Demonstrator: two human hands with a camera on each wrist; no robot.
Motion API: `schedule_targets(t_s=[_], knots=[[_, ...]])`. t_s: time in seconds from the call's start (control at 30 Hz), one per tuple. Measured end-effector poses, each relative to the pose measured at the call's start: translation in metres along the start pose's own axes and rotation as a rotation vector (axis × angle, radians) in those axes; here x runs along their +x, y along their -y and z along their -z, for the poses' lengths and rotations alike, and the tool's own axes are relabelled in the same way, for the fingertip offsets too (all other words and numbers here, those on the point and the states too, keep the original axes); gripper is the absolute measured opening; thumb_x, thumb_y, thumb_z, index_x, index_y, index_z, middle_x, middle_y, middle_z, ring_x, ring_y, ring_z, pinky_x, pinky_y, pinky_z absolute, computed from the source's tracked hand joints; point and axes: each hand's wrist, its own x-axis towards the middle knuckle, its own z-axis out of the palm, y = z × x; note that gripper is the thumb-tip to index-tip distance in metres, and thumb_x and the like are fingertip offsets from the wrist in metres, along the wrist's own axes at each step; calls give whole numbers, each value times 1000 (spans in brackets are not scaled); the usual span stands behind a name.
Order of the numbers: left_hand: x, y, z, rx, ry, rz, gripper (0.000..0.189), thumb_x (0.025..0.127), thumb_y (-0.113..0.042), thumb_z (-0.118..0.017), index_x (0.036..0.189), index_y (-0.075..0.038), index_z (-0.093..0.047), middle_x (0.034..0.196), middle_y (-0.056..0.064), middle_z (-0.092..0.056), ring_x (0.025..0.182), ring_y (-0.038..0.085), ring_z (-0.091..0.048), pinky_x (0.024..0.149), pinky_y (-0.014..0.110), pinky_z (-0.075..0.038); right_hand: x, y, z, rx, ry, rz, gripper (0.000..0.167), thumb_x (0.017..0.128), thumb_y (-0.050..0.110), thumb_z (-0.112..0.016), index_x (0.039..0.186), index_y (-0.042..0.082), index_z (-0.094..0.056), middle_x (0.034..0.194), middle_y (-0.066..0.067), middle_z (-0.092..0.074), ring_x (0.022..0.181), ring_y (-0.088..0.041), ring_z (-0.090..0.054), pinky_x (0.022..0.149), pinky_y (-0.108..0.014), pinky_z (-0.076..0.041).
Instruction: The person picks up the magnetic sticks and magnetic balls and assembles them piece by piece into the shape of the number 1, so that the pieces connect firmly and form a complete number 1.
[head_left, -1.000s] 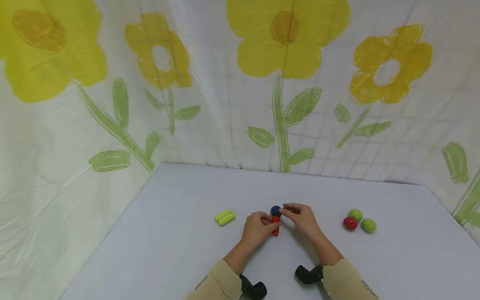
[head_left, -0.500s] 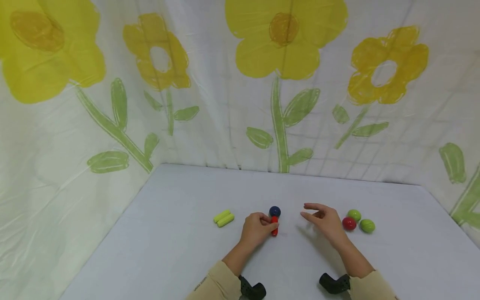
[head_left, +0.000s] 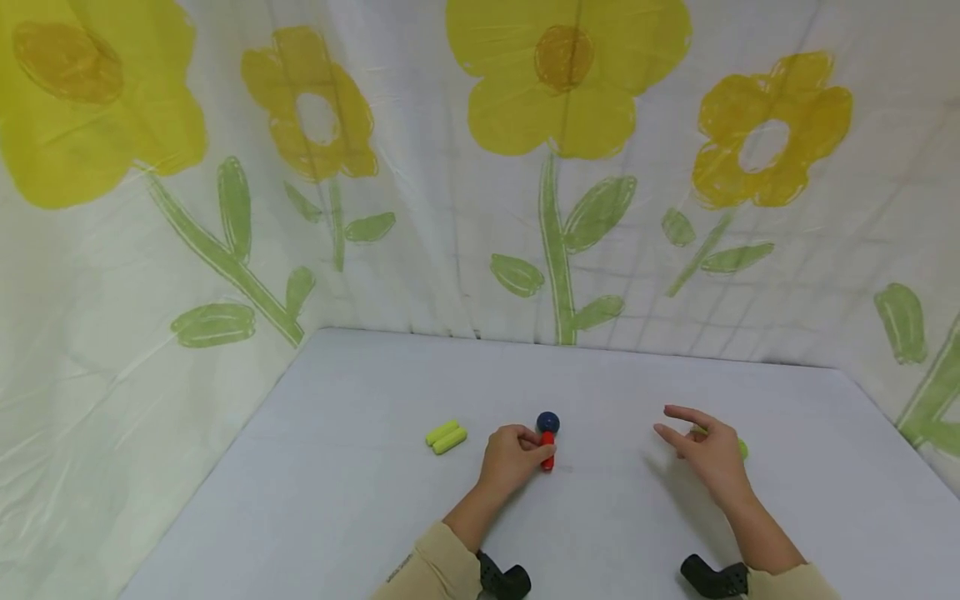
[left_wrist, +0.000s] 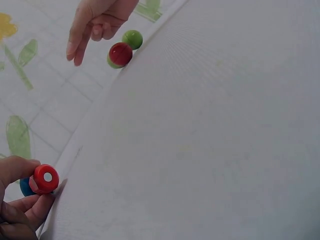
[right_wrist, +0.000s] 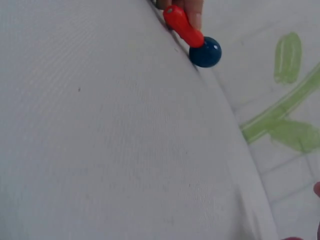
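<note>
- 1 red rod (head_left: 548, 463) pinched between thumb and fingers of the left hand (head_left: 513, 458), near the middle of the tabletop (head_left: 322, 508). Cannot tell whether resting on the surface or just above.
- Blue ball (head_left: 548, 422) at the far end of the red rod, touching; fixed or merely leaning, cannot tell. Pale round spot on the opposite end of the rod in the left wrist view.
- Right hand (head_left: 708, 454): thumb and forefinger well apart, nothing between the 2 tips. Close to the ball cluster at the right, hiding most of it from the head view.
- In that cluster, per left wrist view: 1 red ball (left_wrist: 121, 53) and 2 green balls (left_wrist: 132, 40), 1 of the green largely behind the red.
- Left of the left hand: 2 yellow-green rods (head_left: 450, 440), side by side, untouched.
- Step in hand, as judged: steadying the red rod and blue ball on the left while reaching for another ball on the right.
- Next move, as judged: lower the right hand, centre the gap over 1 ball, close thumb and forefinger gently. Which ball: cannot tell.
- Likely trouble: smooth round surfaces, prone to rolling into neighbours. Light, even pinch advisable; left grip best firm enough to prevent slipping at the contact.
</note>
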Motion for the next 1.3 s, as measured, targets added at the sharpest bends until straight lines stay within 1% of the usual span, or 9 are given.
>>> schedule_targets(t_s=[0.1,0.2,0.3,0.37,0.5,0.63,0.87,1.07,1.3], knots=[[0,0,0,-9,5,5,21,75,-25,-77,79,-7,-67,65,-3,-61,58,5,-50,51,20,-40,-2,-5,6,-11,-31,5,53,82,33,-71,121,0,-58,64,10,-56,57,-3,-52,53,-22,-43],[-1,0,1,-16,8,7,21,75,-25,-77,79,-6,-67,66,-2,-61,58,6,-50,51,20,-41,-3,-10,11,0,-37,6,53,82,30,-71,122,-3,-56,75,14,-58,60,-1,-56,56,-20,-46],[-2,-1,1,-18,4,7,21,75,-25,-77,79,-6,-67,66,-1,-61,58,6,-51,51,20,-41,-3,-16,15,6,-29,3,53,83,28,-70,122,-4,-55,78,17,-60,63,2,-57,57,-19,-46],[-3,-1,2,-14,0,11,21,75,-25,-77,79,-6,-67,66,-1,-61,58,6,-51,51,20,-41,-4,-18,17,-1,-31,-3,54,82,28,-71,122,-4,-55,76,19,-61,61,3,-55,56,-19,-45],[-2,-1,1,-10,0,8,21,75,-24,-77,78,-5,-67,66,0,-62,59,7,-51,52,21,-41,-5,-21,21,-32,-49,-18,55,80,29,-73,121,-4,-56,68,18,-58,56,1,-49,52,-20,-40],[-2,-1,1,-24,4,12,21,75,-24,-77,79,-5,-67,67,0,-62,59,7,-51,52,20,-42,-6,-23,24,-19,-58,-33,56,79,27,-74,121,-5,-56,60,15,-55,54,1,-50,50,-21,-38],[-5,-3,4,-37,-5,-39,21,76,-24,-76,77,-5,-67,64,-2,-60,58,6,-51,51,20,-42,-7,-26,28,-35,-55,-91,57,80,28,-73,124,-4,-55,54,11,-53,53,-2,-49,48,-25,-35],[-2,-2,2,-34,11,15,21,76,-24,-76,80,-5,-68,67,-1,-62,59,6,-51,52,20,-42,-7,-28,29,-76,-38,-108,55,82,29,-71,123,-3,-56,53,6,-53,52,-5,-45,47,-26,-33],[-1,-1,0,-27,6,11,21,76,-23,-76,79,-5,-67,66,-1,-61,58,6,-50,51,20,-41,-10,-31,29,-85,-32,-115,55,82,27,-71,125,-3,-55,51,6,-52,48,-4,-38,46,-24,-33]])
